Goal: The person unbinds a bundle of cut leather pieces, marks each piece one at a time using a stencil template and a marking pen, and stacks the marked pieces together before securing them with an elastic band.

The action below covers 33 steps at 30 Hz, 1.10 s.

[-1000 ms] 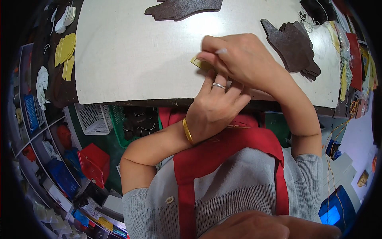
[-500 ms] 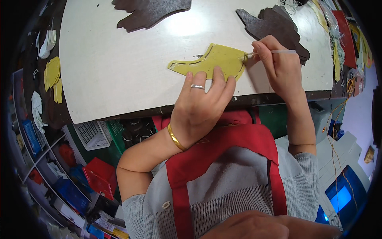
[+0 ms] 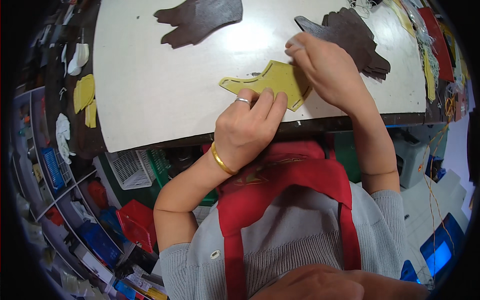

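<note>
A flat yellow pattern piece (image 3: 272, 77) with dark slots along its edges lies on the white tabletop in front of me. My left hand (image 3: 247, 120) presses its fingertips on the near edge of the piece, fingers stretched forward. Above the right end of the piece, my right hand (image 3: 327, 67) is closed, slightly blurred. A pale bit of a thin pen (image 3: 294, 45) shows at its fingertips; the rest is hidden. Just beyond that hand lies a stack of dark brown leather pieces (image 3: 350, 32). More dark brown leather pieces (image 3: 202, 20) lie at the far left.
The white tabletop (image 3: 150, 100) ends in a dark front edge near my body. Yellow pieces (image 3: 84, 95) and a white glove (image 3: 63, 135) lie at the left. Yellow strips, thread and a red sheet (image 3: 436, 42) crowd the right. Baskets (image 3: 132, 170) stand below the table.
My right hand has lifted from the pattern piece's right end and moved up and left, its fingers turned so the pen barely shows. My left hand stays on the piece. The view has shifted slightly.
</note>
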Each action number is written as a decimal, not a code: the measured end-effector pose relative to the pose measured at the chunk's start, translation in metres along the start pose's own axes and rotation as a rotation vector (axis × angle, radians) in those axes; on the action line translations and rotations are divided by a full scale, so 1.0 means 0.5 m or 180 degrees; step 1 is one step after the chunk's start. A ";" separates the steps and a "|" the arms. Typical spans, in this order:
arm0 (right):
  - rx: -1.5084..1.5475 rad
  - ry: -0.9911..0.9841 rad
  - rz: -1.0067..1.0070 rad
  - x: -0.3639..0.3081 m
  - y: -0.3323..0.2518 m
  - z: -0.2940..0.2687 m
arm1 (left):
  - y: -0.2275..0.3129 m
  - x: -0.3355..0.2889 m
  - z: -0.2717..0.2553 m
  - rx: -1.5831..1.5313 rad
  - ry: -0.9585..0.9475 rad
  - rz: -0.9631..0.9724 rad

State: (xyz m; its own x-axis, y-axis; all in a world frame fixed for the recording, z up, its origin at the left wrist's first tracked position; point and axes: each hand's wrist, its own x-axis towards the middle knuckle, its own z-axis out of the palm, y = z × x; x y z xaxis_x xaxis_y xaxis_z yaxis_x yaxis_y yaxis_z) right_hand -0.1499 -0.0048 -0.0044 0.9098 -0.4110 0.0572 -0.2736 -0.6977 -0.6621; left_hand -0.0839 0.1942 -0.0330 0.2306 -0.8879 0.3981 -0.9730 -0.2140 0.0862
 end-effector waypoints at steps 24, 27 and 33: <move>0.0828 -0.0258 -0.0116 -0.007 0.025 0.010 | 0.007 -0.069 -0.012 -0.0865 0.0107 -0.0200; 0.0427 -0.0526 -0.0024 0.006 0.011 0.028 | 0.011 -0.065 -0.023 -0.0801 -0.0202 -0.0686; -0.0059 -0.0382 -0.0284 0.006 0.010 0.048 | 0.003 -0.079 -0.009 -0.0968 -0.0129 -0.0622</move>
State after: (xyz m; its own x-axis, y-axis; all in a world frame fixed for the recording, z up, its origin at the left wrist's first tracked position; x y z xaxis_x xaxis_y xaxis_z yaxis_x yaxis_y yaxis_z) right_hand -0.1412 0.0047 -0.0256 0.9612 -0.2747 0.0247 -0.1948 -0.7395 -0.6444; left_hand -0.0946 0.2310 -0.0445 0.4067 -0.8589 0.3114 -0.8672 -0.2557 0.4274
